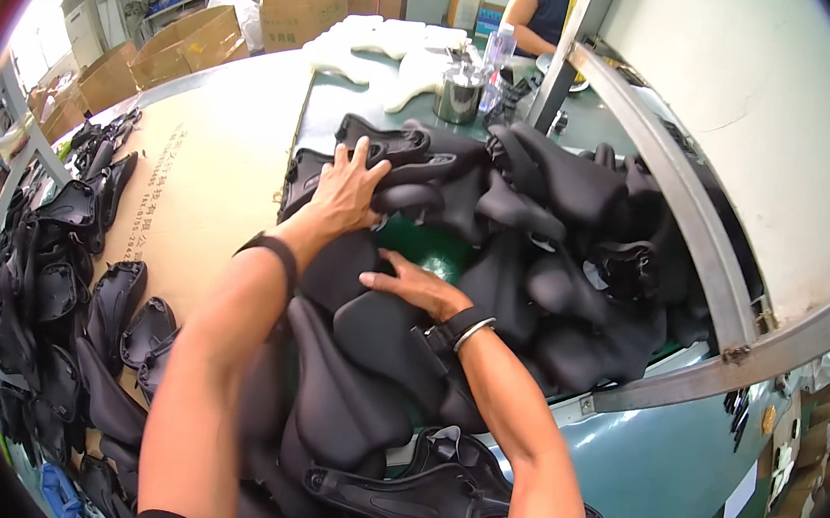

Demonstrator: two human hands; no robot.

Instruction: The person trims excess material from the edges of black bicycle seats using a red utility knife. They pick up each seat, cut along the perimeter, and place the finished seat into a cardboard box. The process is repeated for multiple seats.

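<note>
Black bicycle saddles (348, 382) lie heaped on a green tabletop (426, 247), some with the smooth cover up and others showing their hollow underside. My left hand (345, 190) reaches to the far left of the heap, fingers spread over an upturned saddle (386, 143). Nearer to me, my right hand (417, 287) rests by the edge of a smooth saddle (339, 267), thumb and fingers apart, with part of the fingers hard to make out. Neither hand is closed around a saddle. Close to my body lies another upturned saddle (411, 503).
Left of the heap is a cardboard sheet (193, 178) with more saddles (62, 295) along it. A metal frame (683, 175) stands at right. Behind are a metal pot (459, 93), a clear bottle (499, 47), pale moulded pieces (386, 41), cartons (305, 4) and a seated person (542, 12).
</note>
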